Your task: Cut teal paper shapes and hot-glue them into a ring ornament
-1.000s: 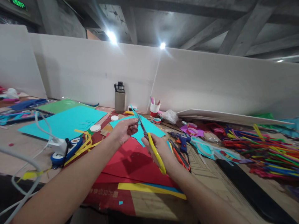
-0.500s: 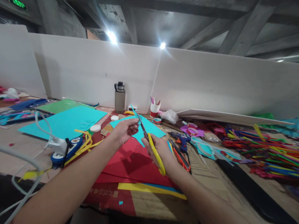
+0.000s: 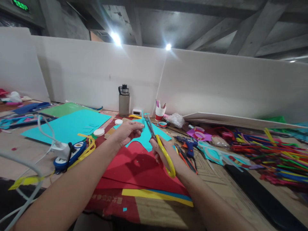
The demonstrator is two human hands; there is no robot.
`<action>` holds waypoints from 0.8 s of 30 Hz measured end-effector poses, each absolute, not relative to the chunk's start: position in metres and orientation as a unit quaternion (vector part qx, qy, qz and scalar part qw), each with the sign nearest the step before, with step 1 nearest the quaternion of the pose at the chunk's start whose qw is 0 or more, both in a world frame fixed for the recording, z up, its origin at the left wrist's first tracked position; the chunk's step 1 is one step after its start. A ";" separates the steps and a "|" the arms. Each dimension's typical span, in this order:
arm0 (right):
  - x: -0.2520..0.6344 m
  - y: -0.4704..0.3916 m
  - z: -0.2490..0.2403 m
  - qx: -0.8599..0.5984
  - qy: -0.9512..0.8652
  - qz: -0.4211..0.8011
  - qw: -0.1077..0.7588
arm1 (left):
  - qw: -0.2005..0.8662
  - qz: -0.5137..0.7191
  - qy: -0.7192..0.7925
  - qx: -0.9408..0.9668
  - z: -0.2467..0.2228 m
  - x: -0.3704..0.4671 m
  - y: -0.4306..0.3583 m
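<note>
My right hand (image 3: 163,152) is wrapped round the yellow handles of the scissors (image 3: 165,155), whose blades point up and away, slightly parted. To the left, my left hand (image 3: 130,132) pinches a thin turquoise paper strip (image 3: 142,118) that stands up beside the blade tips. Beneath both hands lie a turquoise sheet (image 3: 144,140) and, nearer to me, a red sheet (image 3: 141,166). Yellow paper (image 3: 144,193) sticks out under the red one at the front. A small turquoise scrap (image 3: 124,209) is near the table's front edge.
At the back stand a bottle (image 3: 124,104) and a cup of pens (image 3: 160,113). A power strip (image 3: 69,157) with cables and a large turquoise sheet (image 3: 69,123) are left. Right are a glue gun (image 3: 190,146), a black case (image 3: 260,195) and colourful pipe cleaners (image 3: 276,154).
The scissors have shifted slightly right and their blades have parted from the strip. My left hand has barely moved, and the strip now stands more upright.
</note>
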State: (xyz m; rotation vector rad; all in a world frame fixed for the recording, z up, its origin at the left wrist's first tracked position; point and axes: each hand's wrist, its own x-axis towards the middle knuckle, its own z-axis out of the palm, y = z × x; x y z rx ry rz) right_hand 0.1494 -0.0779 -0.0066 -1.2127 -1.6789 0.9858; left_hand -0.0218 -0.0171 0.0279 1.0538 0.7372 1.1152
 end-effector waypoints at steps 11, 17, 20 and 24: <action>0.164 -0.073 0.001 -0.482 -0.702 0.389 0.351 | 0.640 0.502 0.329 0.480 0.037 -0.027 -0.019; 0.170 -0.063 -0.012 -0.505 -0.609 0.427 0.438 | 0.626 0.523 0.309 0.488 0.037 -0.027 -0.019; 0.169 -0.057 -0.016 -0.488 -0.537 0.459 0.512 | 0.618 0.509 0.314 0.510 0.033 -0.023 -0.021; 0.164 -0.057 -0.011 -0.396 -0.510 0.457 0.611 | 0.580 0.454 0.361 0.571 0.025 -0.012 -0.026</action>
